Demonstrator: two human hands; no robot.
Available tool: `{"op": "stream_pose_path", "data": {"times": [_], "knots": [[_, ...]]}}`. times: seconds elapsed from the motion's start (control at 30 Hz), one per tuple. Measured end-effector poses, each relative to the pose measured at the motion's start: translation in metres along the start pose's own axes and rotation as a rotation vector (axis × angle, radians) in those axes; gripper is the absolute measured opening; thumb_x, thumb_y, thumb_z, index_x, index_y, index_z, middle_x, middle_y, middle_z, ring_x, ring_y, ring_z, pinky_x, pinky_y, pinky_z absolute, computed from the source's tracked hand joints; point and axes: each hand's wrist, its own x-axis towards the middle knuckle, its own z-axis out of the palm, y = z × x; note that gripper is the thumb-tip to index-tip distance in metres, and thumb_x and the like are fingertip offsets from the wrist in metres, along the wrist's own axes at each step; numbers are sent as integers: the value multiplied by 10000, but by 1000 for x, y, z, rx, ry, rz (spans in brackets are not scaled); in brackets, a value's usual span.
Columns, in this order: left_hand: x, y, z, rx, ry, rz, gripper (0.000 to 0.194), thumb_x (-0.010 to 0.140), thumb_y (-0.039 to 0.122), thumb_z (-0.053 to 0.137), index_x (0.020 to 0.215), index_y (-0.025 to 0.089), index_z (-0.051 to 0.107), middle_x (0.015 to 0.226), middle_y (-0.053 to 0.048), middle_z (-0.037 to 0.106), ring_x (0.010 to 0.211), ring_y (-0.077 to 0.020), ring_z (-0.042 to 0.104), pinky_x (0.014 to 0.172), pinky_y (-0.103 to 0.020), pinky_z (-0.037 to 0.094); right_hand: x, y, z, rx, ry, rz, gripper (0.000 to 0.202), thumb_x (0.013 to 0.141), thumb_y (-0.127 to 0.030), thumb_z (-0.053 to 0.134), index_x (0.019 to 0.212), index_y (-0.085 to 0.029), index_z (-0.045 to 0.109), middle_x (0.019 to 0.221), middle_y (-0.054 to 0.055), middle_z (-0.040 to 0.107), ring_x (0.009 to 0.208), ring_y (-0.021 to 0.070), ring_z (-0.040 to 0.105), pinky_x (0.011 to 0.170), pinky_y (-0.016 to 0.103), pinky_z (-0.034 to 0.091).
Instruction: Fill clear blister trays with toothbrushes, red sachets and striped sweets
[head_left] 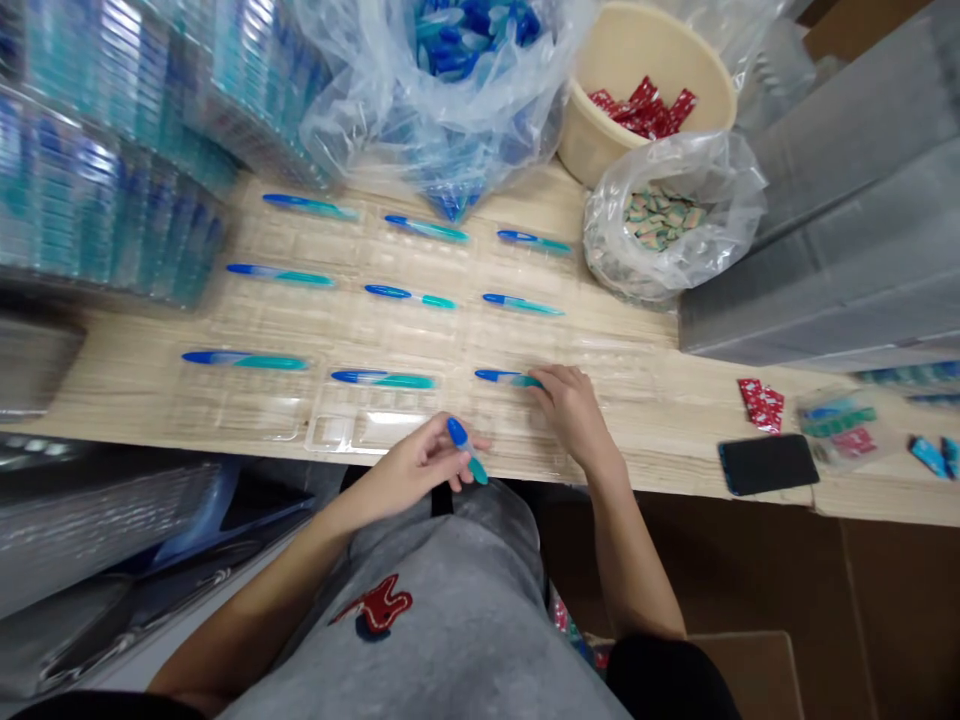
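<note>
My left hand (424,462) is closed round a pen-shaped item (466,452) with a blue end and a teal end, held at a slant over the table's front edge. The fingers of my right hand (571,405) pinch the teal end of another blue-and-teal pen-shaped item (495,376), which lies in the front right clear plastic tray (517,430). To its left, a similar item (382,379) lies along the top of a clear tray (360,430). Several more clear trays, each with one such item, form rows behind.
A plastic bag (360,110) of blue pieces and a cream tub (600,140) of red packets stand behind. A smaller bag (675,270) holds beige-green packets. Tall stacks of filled trays (97,200) are at left. A phone (769,464) and grey boxes (832,230) sit at right.
</note>
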Motion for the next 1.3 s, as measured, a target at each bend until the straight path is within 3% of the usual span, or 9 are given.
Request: {"op": "stream_pose_path", "data": {"times": [0.13,0.27,0.53,0.77,0.87,1.0,1.07,1.13,1.3], "knots": [[5,-12,14,-43,-89,-108,344,795,455,625,898,185,440,1276,-175,571,675,-120,640,526,-266,518,8,-8,-13,7,-115,-5,142,844,-158,571,952,-169,662,974,124,652,939,270,571,843,410,480],[7,-17,18,-40,-66,-91,342,805,461,619,839,178,430,1284,-173,570,712,-117,656,633,-285,525,10,-14,-19,99,-154,32,138,821,-99,568,942,-148,610,912,102,650,873,235,589,771,351,489],[9,-19,20,-68,-27,-84,364,788,474,630,879,186,427,1323,-166,549,749,-123,673,737,-302,518,-11,-9,1,107,117,-186,119,874,-176,555,948,-188,648,931,91,650,887,229,581,794,369,462],[9,-17,18,-79,-1,-107,410,745,504,665,900,166,492,1258,-167,599,739,-154,685,728,-322,547,-16,-12,15,75,248,-76,162,879,-169,539,863,-197,698,913,94,651,870,224,578,793,391,458],[4,-18,17,-121,61,-95,423,744,493,679,949,158,523,1151,-133,658,744,-175,689,769,-360,563,-27,-28,1,342,184,-29,144,895,-206,541,904,-194,684,939,76,673,926,196,606,839,368,479],[4,-19,20,-117,186,16,374,754,460,685,950,179,533,1066,-81,673,913,-218,677,863,-380,544,-46,-53,-19,791,-107,-49,205,867,-298,600,1053,-219,633,1026,30,701,981,148,643,863,300,511],[8,-19,25,16,225,134,327,779,456,656,927,183,553,1051,-75,665,1010,-230,644,915,-383,518,-53,-56,-26,846,-144,-32,252,863,-288,604,1109,-233,611,1116,30,688,1039,149,636,899,305,505],[15,-20,31,259,254,303,293,834,444,590,980,191,578,1075,-78,652,1074,-230,612,961,-398,487,-57,-44,-31,804,-81,-28,242,885,-270,573,1122,-246,613,1122,25,689,1041,150,636,902,312,505],[41,-36,31,1116,334,744,419,921,404,461,1250,153,521,1267,-157,576,1205,-294,512,1024,-494,410,-46,39,-45,268,343,111,207,878,-216,570,1052,-245,679,1027,71,698,1006,227,613,918,425,470]]}}
